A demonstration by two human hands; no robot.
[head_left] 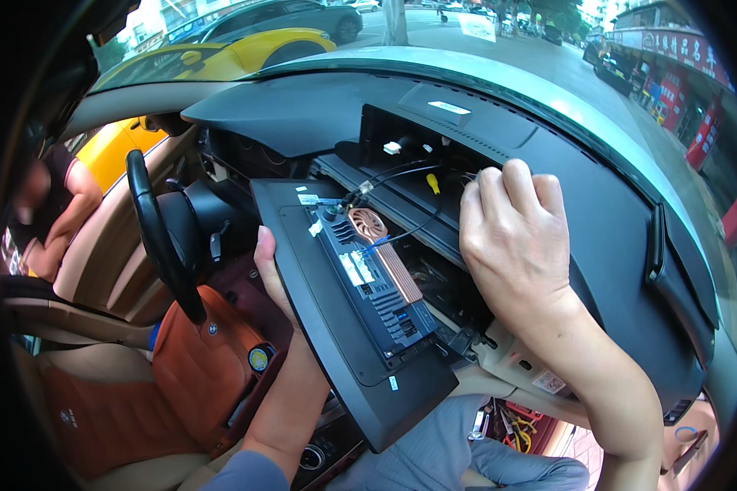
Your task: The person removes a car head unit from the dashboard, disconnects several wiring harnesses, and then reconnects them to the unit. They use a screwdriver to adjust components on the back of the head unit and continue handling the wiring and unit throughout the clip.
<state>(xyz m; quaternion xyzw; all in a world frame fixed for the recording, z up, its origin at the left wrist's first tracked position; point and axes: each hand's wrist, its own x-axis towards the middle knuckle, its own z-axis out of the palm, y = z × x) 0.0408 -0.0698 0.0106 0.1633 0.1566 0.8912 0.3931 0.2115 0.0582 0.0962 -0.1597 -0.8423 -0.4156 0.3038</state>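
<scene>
My left hand (278,278) grips the left edge of a large black car touchscreen unit (336,307), its thumb on the edge and the other fingers hidden behind it. The unit is tilted, its back toward me, showing a copper-coloured fan and heat sink (397,270), ports and white labels. Black cables (405,170) run from its upper end toward the dashboard opening (385,131). My right hand (516,233) is closed above the dashboard, right of the opening; what its fingers hold is hidden. Beside the cables lies a yellow-handled tool (433,184).
The steering wheel (160,233) stands left of the unit, with an orange-brown seat (205,360) below. A red tray of hand tools (520,425) sits at the lower right, past my grey trousers (434,446). Another person's arm (78,200) shows at the left door.
</scene>
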